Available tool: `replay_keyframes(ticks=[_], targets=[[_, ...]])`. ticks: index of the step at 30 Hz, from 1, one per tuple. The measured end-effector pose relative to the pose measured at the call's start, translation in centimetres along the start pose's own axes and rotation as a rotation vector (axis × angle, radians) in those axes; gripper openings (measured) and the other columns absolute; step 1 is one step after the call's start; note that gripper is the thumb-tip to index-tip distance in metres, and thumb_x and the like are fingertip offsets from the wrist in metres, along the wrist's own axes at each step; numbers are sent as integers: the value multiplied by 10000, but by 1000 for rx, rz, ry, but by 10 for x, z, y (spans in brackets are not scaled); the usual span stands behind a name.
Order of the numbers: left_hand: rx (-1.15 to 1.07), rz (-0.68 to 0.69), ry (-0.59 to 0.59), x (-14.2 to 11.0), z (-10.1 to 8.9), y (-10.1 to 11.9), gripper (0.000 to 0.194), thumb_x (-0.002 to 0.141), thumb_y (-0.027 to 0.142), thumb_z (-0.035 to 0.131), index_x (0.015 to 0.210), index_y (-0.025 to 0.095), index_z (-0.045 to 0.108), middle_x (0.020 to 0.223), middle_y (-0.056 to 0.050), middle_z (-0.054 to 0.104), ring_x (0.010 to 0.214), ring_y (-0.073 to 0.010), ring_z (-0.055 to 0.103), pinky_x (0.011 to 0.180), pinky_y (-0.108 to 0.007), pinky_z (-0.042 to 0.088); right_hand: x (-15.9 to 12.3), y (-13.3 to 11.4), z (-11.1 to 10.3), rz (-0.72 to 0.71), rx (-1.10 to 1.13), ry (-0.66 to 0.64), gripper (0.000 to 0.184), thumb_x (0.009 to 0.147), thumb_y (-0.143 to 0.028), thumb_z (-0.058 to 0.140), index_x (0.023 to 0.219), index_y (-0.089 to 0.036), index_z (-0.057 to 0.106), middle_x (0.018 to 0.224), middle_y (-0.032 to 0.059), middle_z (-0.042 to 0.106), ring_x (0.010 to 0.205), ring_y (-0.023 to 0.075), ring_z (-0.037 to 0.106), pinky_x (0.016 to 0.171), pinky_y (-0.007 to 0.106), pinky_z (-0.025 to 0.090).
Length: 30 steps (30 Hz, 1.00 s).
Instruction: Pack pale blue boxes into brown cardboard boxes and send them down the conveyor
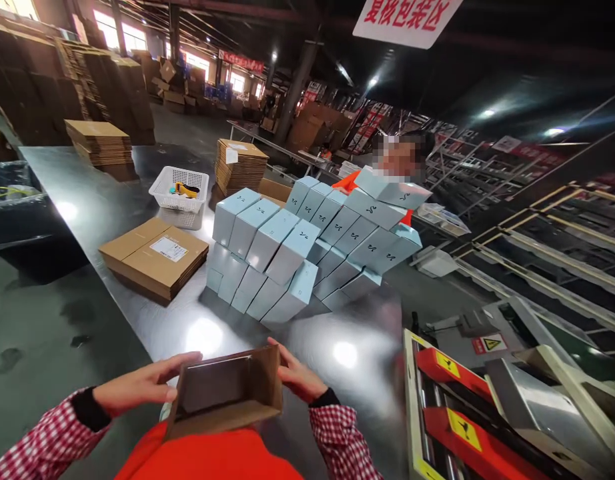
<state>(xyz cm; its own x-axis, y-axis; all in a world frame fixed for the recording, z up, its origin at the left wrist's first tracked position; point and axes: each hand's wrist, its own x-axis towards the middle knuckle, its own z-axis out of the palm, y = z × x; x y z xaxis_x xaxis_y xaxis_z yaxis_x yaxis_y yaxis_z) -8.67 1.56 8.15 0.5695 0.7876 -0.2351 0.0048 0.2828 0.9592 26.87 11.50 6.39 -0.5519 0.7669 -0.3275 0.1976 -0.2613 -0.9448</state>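
Observation:
An open brown cardboard box (pixel 227 421) is held close in front of my orange-clad body, its opening tilted towards me and its inside dark. My left hand (pixel 145 385) grips its left side, fingers reaching to the top left corner. On the right side, my right hand (pixel 301 375) presses with its fingers near the upper corner. Beyond the box, pale blue-white cartons (pixel 267 233) with handwritten marks stand stacked in two groups on the metal table (pixel 172 327). Flat folded cardboard boxes (pixel 142 250), the top one bearing a white label, lie stacked to the left.
A white plastic basket (pixel 162 193) holds a yellow-and-black tool (pixel 185 190). More flat cardboard stacks (pixel 242 160) stand behind. Across the table, a person in orange (pixel 345 183) is partly hidden by cartons. On the right is a machine with red parts (pixel 457 373) and rollers.

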Motion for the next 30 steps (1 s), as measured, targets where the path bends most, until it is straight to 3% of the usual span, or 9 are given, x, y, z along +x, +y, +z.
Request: replay_keyframes(ticks=[3, 5, 8, 11, 13, 16, 18, 25, 30], targets=[[-33, 27, 171, 18, 8, -10, 734, 786, 556, 643, 1430, 293, 406, 1492, -79, 417, 1374, -279, 383, 1135, -479, 319, 13, 19, 10, 23, 41, -70, 1210, 446, -700, 813, 1424, -178, 329, 1399, 180, 490, 1287, 330, 482, 1093, 497, 352], [57, 67, 386, 37, 19, -18, 802, 774, 533, 656, 1454, 259, 330, 1433, -122, 469, 1310, -284, 460, 1110, -488, 358, 24, 31, 30, -45, 20, 94, 1230, 461, -653, 834, 1441, -180, 262, 1464, 195, 397, 1312, 333, 454, 1109, 485, 344], [280, 148, 765, 55, 37, -41, 690, 787, 479, 648, 1365, 201, 395, 1285, -138, 561, 1189, -292, 553, 1060, -505, 411, 29, 44, 51, -217, -89, 385, 975, 667, -620, 726, 1429, -213, 274, 1497, 164, 355, 1358, 307, 398, 1138, 471, 317], [483, 234, 914, 48, 40, -68, 342, 874, 429, 554, 1129, 202, 564, 1151, -109, 635, 1087, -271, 614, 976, -443, 503, 12, 45, 36, -309, -274, 354, 628, 855, -587, 527, 1355, -225, 409, 1418, 149, 472, 1355, 283, 409, 1157, 491, 266], [642, 334, 814, 33, 32, -81, 268, 936, 368, 456, 1111, 238, 612, 1153, -86, 659, 1090, -247, 627, 969, -390, 522, -7, 37, 11, -288, -329, 104, 690, 826, -618, 561, 1373, -224, 412, 1481, 160, 404, 1400, 283, 348, 1166, 492, 231], [928, 426, 516, 13, 15, -86, 420, 965, 279, 376, 1363, 343, 495, 1377, -37, 556, 1299, -251, 490, 1073, -396, 445, -29, 22, -21, -197, -355, -340, 1138, 560, -641, 798, 1476, -217, 272, 1608, 181, 48, 1476, 315, 117, 1165, 485, 206], [1072, 397, 364, 5, 6, -83, 555, 953, 241, 393, 1482, 383, 302, 1489, -6, 425, 1385, -265, 371, 1098, -420, 411, -30, 15, -25, -154, -416, -428, 1293, 440, -629, 855, 1494, -211, 235, 1603, 192, -73, 1478, 338, 17, 1167, 502, 168], [1243, 306, 316, -6, 4, -67, 826, 846, 227, 571, 1527, 346, 119, 1546, -31, 317, 1399, -308, 334, 1120, -439, 383, 3, 31, 32, -256, -357, 227, 546, 816, -654, 504, 1110, -199, 574, 1460, 179, 417, 1321, 306, 442, 1065, 470, 370], [1343, 264, 196, -4, 6, -58, 814, 767, 340, 662, 1486, 368, 282, 1526, -51, 360, 1394, -363, 324, 1154, -540, 265, 9, -8, 13, -278, -620, 210, 322, 850, -456, 556, 1060, -229, 645, 1416, 111, 495, 1329, 300, 421, 1104, 508, 320]])
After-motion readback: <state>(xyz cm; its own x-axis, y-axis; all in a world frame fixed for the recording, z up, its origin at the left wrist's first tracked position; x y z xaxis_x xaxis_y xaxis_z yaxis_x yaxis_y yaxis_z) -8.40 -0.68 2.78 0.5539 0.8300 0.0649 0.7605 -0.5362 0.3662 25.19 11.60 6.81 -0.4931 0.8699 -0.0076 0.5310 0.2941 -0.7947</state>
